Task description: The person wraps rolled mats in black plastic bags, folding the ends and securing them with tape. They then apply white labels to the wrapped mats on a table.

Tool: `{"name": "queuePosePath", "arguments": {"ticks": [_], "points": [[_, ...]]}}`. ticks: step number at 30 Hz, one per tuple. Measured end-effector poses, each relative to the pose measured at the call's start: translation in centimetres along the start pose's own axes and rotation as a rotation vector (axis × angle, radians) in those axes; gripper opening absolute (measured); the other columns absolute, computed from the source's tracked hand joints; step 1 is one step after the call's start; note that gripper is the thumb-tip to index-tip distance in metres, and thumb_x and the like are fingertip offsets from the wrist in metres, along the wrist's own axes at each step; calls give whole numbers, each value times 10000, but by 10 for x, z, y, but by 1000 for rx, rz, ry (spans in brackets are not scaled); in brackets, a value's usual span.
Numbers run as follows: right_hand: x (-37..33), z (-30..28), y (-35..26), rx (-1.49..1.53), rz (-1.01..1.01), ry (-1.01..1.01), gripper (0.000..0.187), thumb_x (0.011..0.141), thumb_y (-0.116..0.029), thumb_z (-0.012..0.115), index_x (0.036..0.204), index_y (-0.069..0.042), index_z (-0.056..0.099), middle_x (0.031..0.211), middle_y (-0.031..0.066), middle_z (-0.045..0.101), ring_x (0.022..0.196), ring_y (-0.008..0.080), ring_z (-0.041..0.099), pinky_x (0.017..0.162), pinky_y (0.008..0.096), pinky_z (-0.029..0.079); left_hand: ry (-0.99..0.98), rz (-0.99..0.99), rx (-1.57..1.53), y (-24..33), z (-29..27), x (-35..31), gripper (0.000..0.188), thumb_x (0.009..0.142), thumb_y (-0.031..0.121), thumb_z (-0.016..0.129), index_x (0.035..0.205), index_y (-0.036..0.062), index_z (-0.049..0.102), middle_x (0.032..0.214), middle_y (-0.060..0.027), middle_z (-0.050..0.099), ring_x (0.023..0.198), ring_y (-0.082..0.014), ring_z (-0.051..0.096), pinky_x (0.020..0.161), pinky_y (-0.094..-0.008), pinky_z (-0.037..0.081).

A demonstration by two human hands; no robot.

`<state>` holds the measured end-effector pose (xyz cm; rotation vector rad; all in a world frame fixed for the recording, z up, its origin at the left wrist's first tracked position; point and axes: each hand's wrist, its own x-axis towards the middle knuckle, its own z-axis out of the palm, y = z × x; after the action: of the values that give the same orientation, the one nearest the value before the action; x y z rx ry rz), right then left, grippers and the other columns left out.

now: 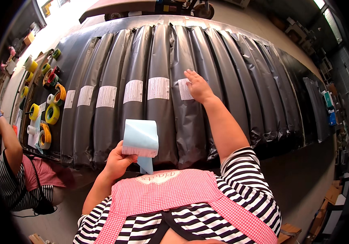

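White labels (158, 88) on black packages (160, 53), print illegibly small, cursive lettering (161, 176) on pink checked apron (164, 199)

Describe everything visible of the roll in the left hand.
The roll is a rounded coil of pale blue, smooth, paper-like strip. A printed, whitish band shows on its lower side, and a loose blue tail hangs beneath, so it is partly unwound. The left hand grips it at the lower left, thumb near the printed band. It is over the near ends of the black packages.

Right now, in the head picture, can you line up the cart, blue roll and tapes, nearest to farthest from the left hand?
1. Blue roll: right in the left hand.
2. Tapes: off to the left.
3. Cart: far back, at the top.
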<state>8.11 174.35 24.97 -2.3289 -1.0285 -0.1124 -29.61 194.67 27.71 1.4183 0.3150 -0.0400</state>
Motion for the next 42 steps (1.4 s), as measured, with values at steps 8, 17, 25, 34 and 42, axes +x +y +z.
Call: {"name": "queuePosePath", "arguments": {"ticks": [8,17,25,34,42], "points": [[-71,23,-78,-497,-15,-533,659,939,-328,514,1509,-47,338,1623,105,205,1517,315,64,1201,563,23,-57,6,-14,-1,4,-3,185,888,-33,663,1073,-28,661,1265,-25,488,949,-126,601,808,-279,534],[-157,-72,-152,349,-272,-407,231,871,-175,647,1084,-101,695,1103,82,702,1061,253,647,951,433,481,-94,73,-203,11,19,22,302,938,100,666,1217,23,580,1098,-60,656,1014,-139,600,928,-315,474],[-158,-64,-150,13,-589,184,468,775,-154,750,1227,-155,629,1399,92,513,1296,294,490,1104,450,384,-152,35,-549,34,90,57,368,947,148,657,1279,21,562,1231,-59,579,1137,-159,564,999,-340,455],[-153,-104,-86,222,-364,146,589,777,-352,803,1279,-96,631,1323,144,565,1134,328,605,940,406,517,-89,218,-28,26,148,78,189,900,48,684,1076,-18,669,1162,-36,492,894,-154,614,775,-297,541],[-157,-134,-34,111,-527,225,454,782,-305,772,1157,-63,693,1195,109,680,1094,301,651,905,381,536,43,298,52,21,217,94,191,891,32,678,1077,-6,673,1126,-37,502,912,-156,607,792,-282,520]]}}
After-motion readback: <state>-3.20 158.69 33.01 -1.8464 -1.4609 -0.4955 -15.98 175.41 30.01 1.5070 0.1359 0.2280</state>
